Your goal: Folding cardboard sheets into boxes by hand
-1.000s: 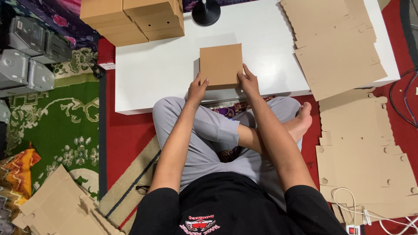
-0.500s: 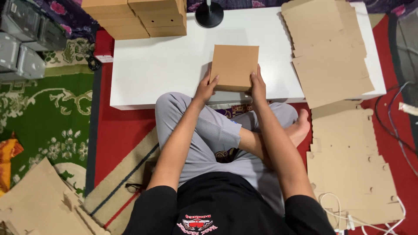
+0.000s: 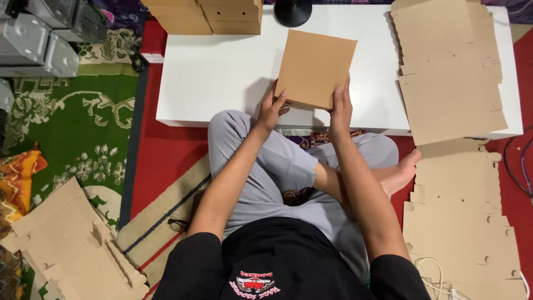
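1. Head view: the left hand (image 3: 272, 108) and the right hand (image 3: 340, 105) both pinch the near edge of a brown box (image 3: 315, 68), tilted slightly over the white table (image 3: 222, 78).
2. Left fingers are curled shut on the box's near-left corner; right fingers are closed along its near-right edge, thumb on top.
3. The box sits above the table's front middle, its far corner near the black stand (image 3: 292, 11).
4. It looks light and stiff, a flat cardboard piece, likely to dent if squeezed hard; the edges and corners seem the safe places to grip.
5. Flat blanks (image 3: 449, 72) are stacked on the table's right end, more on the floor (image 3: 461, 216).
6. Finished boxes (image 3: 205, 14) stand at the far-left end.
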